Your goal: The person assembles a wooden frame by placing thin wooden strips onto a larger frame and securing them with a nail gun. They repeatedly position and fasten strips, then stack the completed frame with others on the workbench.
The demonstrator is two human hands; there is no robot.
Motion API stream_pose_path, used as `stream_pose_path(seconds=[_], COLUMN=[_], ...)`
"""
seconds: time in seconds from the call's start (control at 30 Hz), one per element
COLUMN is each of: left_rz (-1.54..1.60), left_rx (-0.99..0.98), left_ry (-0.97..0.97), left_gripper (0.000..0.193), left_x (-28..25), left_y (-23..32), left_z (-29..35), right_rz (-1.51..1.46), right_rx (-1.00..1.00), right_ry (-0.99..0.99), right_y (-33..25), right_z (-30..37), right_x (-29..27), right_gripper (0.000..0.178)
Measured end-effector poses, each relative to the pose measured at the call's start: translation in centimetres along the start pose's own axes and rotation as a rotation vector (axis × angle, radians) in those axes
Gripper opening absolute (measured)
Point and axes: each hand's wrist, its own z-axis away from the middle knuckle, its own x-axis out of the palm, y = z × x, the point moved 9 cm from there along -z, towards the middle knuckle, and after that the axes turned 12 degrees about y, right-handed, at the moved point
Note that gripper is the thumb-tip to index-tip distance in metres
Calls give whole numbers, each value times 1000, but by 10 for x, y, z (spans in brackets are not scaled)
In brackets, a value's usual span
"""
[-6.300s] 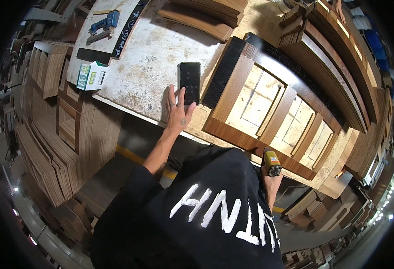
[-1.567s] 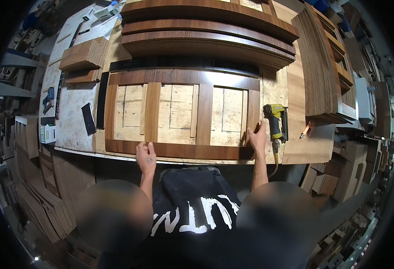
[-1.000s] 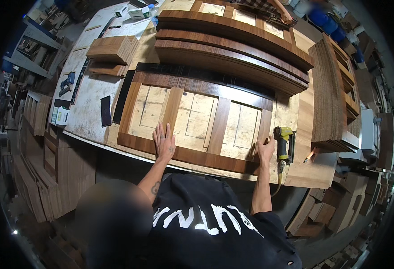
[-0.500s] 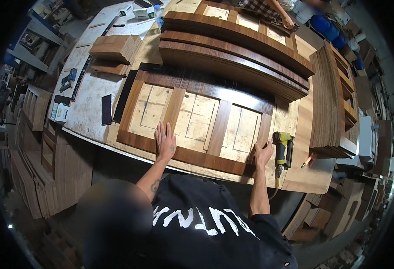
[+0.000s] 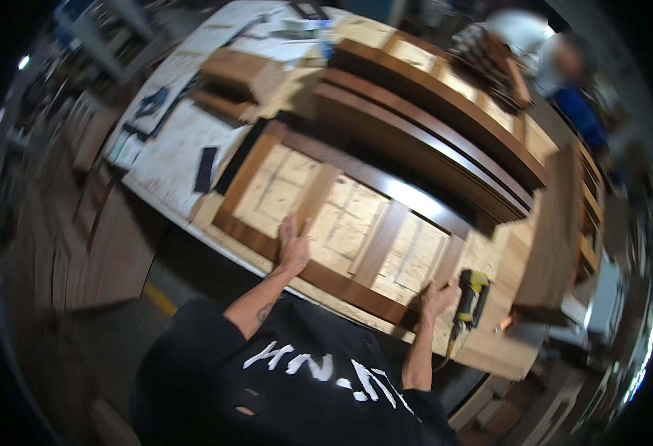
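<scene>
A brown wooden frame (image 5: 371, 264) with three openings lies flat on the worktable in front of me. My left hand (image 5: 294, 249) rests on its near rail, beside the foot of an upright, with the fingers stretched out. At the near right corner, my right hand (image 5: 436, 302) is closed round the frame's edge; motion smears its fingertips. Just right of that hand a yellow-green and black nail gun (image 5: 472, 296) lies on the table. Behind the frame rises a stack of long brown boards (image 5: 423, 141).
Wood blocks (image 5: 241, 74) and a dark flat phone-like slab (image 5: 206, 169) sit to the left. A tall panel stack (image 5: 553, 230) stands at right. An orange-tipped tool (image 5: 503, 324) lies near the nail gun. Across the table is another person's arm (image 5: 518, 80).
The whole view has tilted and blurred, so the table appears turned and shifted. Both hands keep their places on the wooden frame.
</scene>
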Motion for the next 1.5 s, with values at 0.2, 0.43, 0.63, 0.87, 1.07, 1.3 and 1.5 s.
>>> stream_pose_path(seconds=[0.2, 0.43, 0.63, 0.87, 1.07, 1.3, 1.5], left_rz=[-53, -105, -22, -9, 54, 327, 138], left_rx=[89, 201, 195, 184, 53, 426, 311], left_ry=[-177, -264, -299, -193, -69, -329, -243], left_gripper=[64, 70, 67, 65, 68, 76, 83], left_x=[0, 6, 15, 29, 15, 87, 177], left_y=[-1, 5, -3, -6, 28, 324, 430], left_z=[-30, -53, -51, -61, -66, -45, -3], right_rz=[276, 321, 328, 429, 493, 377, 146], right_rx=[84, 133, 114, 114, 168, -10, -39], right_ry=[-197, -232, -272, -287, -330, -231, -390], right_y=[13, 40, 34, 9, -7, -11, 2], right_z=[8, -1, 0, -15, -24, -14, -27], right_x=[15, 23, 24, 23, 13, 8, -7], right_gripper=[72, 73, 73, 67, 80, 77, 77])
